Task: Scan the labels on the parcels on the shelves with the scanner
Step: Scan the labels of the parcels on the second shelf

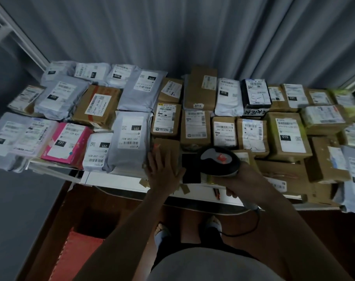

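Observation:
Several labelled parcels cover a white shelf (115,180): grey mailer bags (130,136) and a pink bag (66,142) on the left, brown cardboard boxes (195,126) in the middle and on the right. My left hand (163,171) lies flat with straight fingers on a plain brown box (168,147) at the shelf's front edge. My right hand (241,183) grips the handle of a grey and black scanner (220,161), whose head points down over the boxes just right of that hand. A black flat object (190,169) lies between the two hands.
A grey curtain (172,33) hangs behind the shelf. A white frame post (16,35) runs at the upper left. The scanner's black cable (251,226) loops down below the shelf. My feet (162,232) stand on a dark wooden floor beside a red mat (79,258).

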